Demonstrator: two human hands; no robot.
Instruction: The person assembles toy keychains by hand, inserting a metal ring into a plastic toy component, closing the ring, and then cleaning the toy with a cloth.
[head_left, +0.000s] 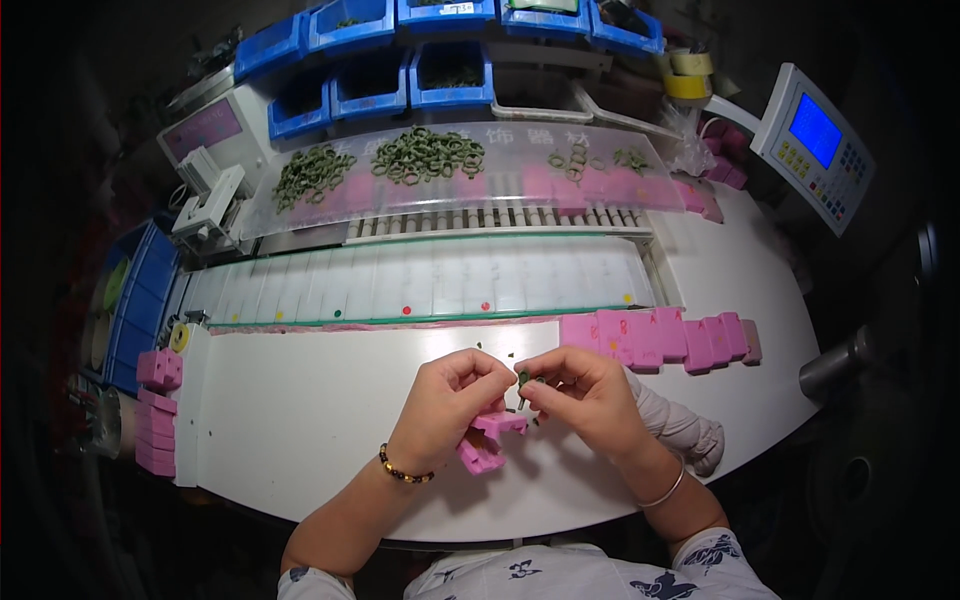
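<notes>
In the middle of the white table my left hand (462, 395) is closed, its lower fingers around a pink rubber mould (482, 458) whose halves hang apart. Its thumb and index fingertip meet close to my right fingertips. My right hand (585, 398) is closed too, pinching a small dark green piece (523, 379) between thumb and fingers. Part of that piece is hidden by the fingertips, so its exact shape cannot be made out. Tiny green bits (511, 355) lie on the table just beyond the hands.
Pink blocks (645, 338) stand in a row at right, beside a rolled grey cloth (690, 430). A clear shelf (520, 140) holds piles of green rings (428, 155) below blue bins (450, 76). More pink blocks (155, 430) sit left. A control panel (815, 140) rises at right.
</notes>
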